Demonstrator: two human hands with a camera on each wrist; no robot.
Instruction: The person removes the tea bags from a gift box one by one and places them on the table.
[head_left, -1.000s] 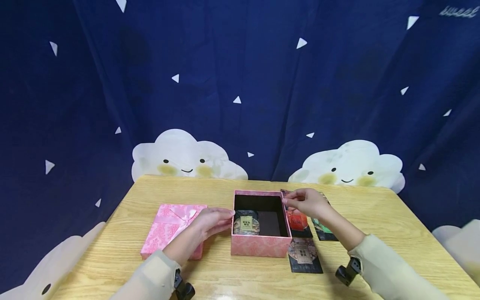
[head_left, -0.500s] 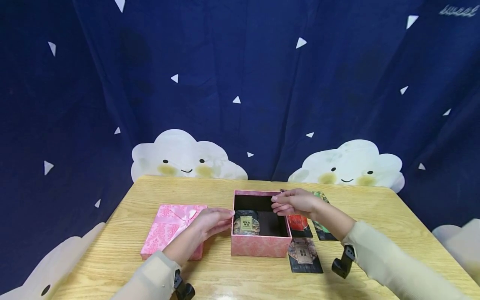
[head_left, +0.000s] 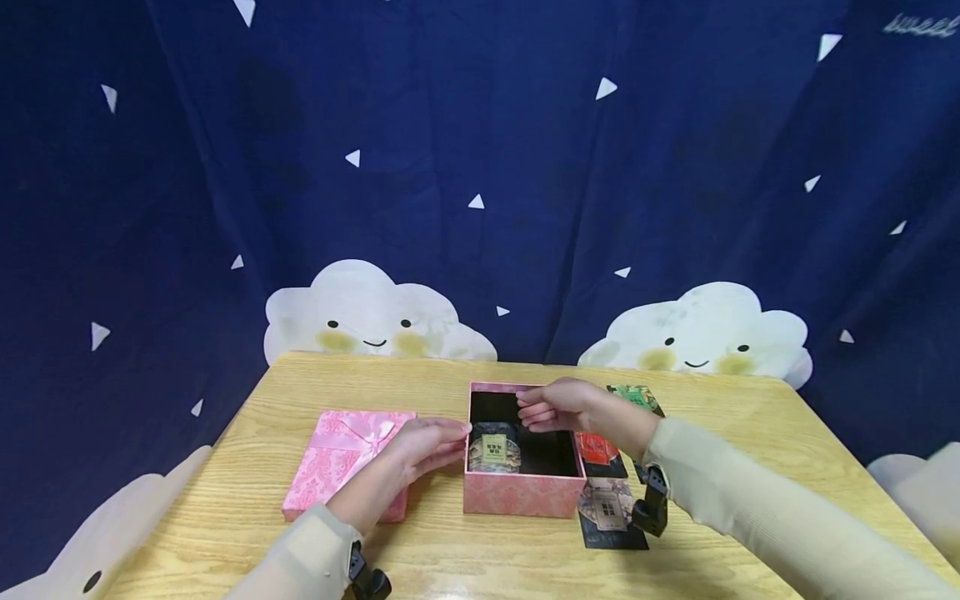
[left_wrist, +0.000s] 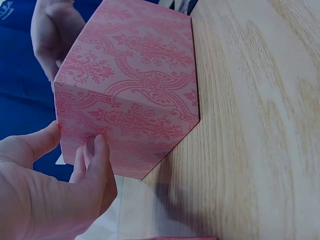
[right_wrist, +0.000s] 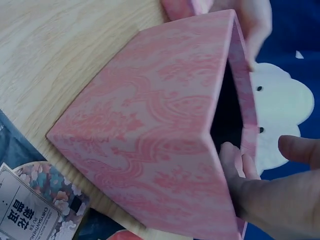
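Observation:
An open pink patterned gift box (head_left: pixel 525 494) stands mid-table, with a dark tea packet (head_left: pixel 494 450) lying inside at the left. My left hand (head_left: pixel 427 446) touches the box's left side. In the left wrist view, its thumb meets the rim and its fingertips rest against the outer wall. My right hand (head_left: pixel 564 407) reaches over the right rim, fingertips down in the box opening. The right wrist view shows its thumb apart from the fingers, with nothing visible between them; the box wall hides part of the fingers.
Left of the box lies its pink lid (head_left: pixel 330 467) with a ribbon bow. To the right are a red-labelled packet (head_left: pixel 596 448), a green-labelled packet (head_left: pixel 636 395) partly under the right arm, and a chrysanthemum pu'er packet (head_left: pixel 609 510) nearer the front.
My right hand has moved left from the box's right rim to over the opening, and its fingers have spread slightly. The left hand stays on the box's left side.

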